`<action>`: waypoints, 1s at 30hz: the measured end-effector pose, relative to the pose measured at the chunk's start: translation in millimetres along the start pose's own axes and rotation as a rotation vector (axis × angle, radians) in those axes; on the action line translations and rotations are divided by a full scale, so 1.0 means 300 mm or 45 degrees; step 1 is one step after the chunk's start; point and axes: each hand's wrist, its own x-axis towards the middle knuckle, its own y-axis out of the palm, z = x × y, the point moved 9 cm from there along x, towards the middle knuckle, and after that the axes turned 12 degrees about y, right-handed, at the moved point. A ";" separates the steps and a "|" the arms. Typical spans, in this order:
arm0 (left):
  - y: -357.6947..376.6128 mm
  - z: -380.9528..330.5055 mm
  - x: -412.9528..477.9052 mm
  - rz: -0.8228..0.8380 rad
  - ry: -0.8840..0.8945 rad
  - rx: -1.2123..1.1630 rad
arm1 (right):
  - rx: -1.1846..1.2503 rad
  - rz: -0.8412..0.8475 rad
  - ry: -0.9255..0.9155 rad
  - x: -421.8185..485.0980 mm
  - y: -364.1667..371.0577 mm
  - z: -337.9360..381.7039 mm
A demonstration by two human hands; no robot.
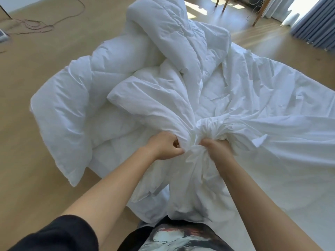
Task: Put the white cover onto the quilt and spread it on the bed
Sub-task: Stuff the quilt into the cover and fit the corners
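Both hands are clenched on white cloth, close together in front of the person's body. The left hand is a tight fist, its fingers curled in and the thumb pressed across a bunched fold of the white cover. The right hand is just beside it and grips another thick gather of the same cloth. Its fingers are mostly buried in the folds, so only the back of the hand and the thumb side show. Between the two fists the fabric is drawn into a tight, wrinkled knot. Creases fan out from it across the bed to the right, where the thin cover lies fairly flat. Below the hands a loose length of cloth hangs down to the person's printed shirt.

The quilt is the puffy, stitched mass beyond and to the left of the hands. It is heaped high in the middle of the bed, and one padded edge droops over the left side towards the wooden floor. Where the quilt meets the cover near the fists, I cannot tell how much of it is already inside.

The left arm comes out of a black sleeve; the right forearm is bare. Thin cables trail over the floor at the far left. A blue-grey curtain hangs at the far right, with wooden chair legs near it.
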 end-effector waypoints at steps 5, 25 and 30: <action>-0.229 0.180 -0.087 -0.417 -0.215 -0.130 | -0.039 -0.004 0.036 0.007 0.045 0.005; -0.390 0.368 0.111 -0.184 -0.283 -0.084 | -0.061 0.100 -0.085 -0.052 0.319 0.256; -0.432 0.517 0.038 -0.370 -0.407 0.021 | -0.073 0.118 -0.061 -0.023 0.337 0.248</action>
